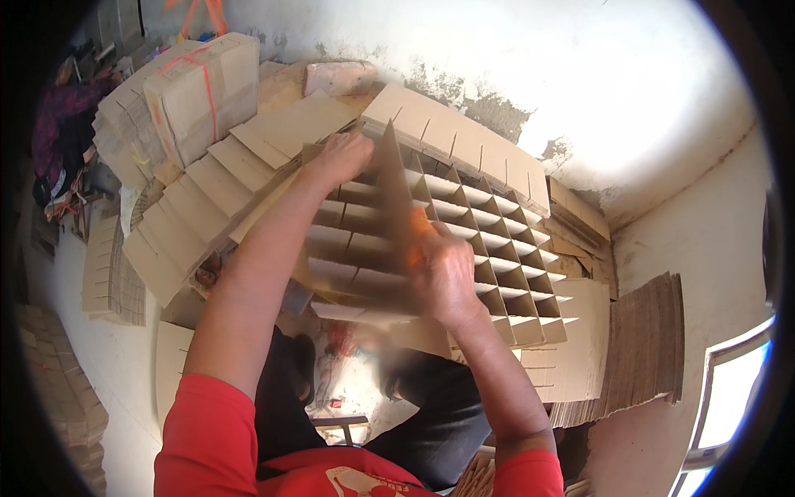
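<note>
A half-built cardboard divider grid [517, 273] lies in front of me, made of slotted strips crossed into square cells. One cardboard strip [392, 186], blurred by motion, stands tilted upright over the grid's left part. My right hand [447, 269] grips the near part of this strip, and something orange shows at its fingers. Close by the strip's far end, my left hand [346, 156] is closed with its fingers curled down on cardboard; its fingertips are partly hidden. To the left of the right hand, parallel strips with upward slots lie in rows not crossed by others.
Fanned slotted cardboard sheets [207, 182] lie to the left, and a stack of slotted sheets [464, 141] lies behind the grid. A strapped cardboard bundle [203, 95] stands back left. More cardboard stacks [646, 344] lean at the right wall. A person [70, 124] is at far left.
</note>
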Available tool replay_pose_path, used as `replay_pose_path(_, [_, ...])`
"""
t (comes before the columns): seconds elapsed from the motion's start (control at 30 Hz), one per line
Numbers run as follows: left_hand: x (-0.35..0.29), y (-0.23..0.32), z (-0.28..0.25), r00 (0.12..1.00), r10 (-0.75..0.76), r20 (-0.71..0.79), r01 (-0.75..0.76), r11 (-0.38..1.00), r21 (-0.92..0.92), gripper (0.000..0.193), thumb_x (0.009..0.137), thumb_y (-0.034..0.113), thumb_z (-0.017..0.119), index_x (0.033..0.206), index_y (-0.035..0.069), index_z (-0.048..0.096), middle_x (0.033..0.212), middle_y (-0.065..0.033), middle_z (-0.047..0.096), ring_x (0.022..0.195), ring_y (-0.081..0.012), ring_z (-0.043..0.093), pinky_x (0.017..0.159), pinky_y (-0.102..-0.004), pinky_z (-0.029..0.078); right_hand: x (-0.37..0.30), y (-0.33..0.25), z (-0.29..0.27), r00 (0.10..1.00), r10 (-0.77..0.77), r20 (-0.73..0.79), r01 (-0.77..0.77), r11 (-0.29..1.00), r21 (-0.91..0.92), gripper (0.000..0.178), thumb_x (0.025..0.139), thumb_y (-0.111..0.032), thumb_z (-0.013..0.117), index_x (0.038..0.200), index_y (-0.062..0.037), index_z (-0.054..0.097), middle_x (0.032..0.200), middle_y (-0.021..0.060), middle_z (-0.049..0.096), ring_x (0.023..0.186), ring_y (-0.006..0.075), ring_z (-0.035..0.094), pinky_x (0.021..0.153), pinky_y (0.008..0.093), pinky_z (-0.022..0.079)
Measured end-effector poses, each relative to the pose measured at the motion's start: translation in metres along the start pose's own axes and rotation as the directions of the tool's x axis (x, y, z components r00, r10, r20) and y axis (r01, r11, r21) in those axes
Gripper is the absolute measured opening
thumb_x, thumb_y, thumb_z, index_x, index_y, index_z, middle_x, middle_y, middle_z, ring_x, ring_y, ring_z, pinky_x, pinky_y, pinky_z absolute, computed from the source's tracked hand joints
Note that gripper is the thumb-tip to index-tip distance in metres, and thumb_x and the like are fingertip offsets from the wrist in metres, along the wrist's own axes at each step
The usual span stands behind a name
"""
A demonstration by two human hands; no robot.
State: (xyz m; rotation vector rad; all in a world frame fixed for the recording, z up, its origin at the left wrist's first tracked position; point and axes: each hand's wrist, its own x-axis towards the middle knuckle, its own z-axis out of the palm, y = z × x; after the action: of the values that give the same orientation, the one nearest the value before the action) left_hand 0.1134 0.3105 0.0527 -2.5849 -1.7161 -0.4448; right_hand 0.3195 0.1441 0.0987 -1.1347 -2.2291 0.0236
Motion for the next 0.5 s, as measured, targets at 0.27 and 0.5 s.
replay_pose_path(0.27, [-0.005,0.031,-0.030,0.996,-0.011,0.087,0.014,0.999,-0.035,0.029,0.076,-0.011,0.054,0.101,0.001,0.063,0.104,-0.0189,0.064,0.100,-0.0366,0.061,0.082,-0.0449,0.049,0.012,0.034,0.024,0.969,0.111,0.221,-0.065,0.976,-0.207,0.017,0.076,0.001,0.057,0.092,0.0019,0.059,0.075,0.0166,0.062,0.071,0.0352,0.063,0.062,0.0435,0.052])
replay_pose_path(0.5, [-0.013,0.028,-0.033,0.967,0.071,-0.245,-0.145,0.944,-0.296,0.045,0.084,-0.001,0.058,0.129,0.006,0.054,0.130,-0.0146,0.055,0.120,-0.0335,0.051,0.094,-0.0405,0.046,0.033,0.062,0.011,0.915,0.225,0.336,-0.274,0.956,0.107,0.021,0.074,-0.006,0.064,0.094,-0.0018,0.063,0.081,0.0199,0.064,0.083,0.0369,0.063,0.074,0.0446,0.051])
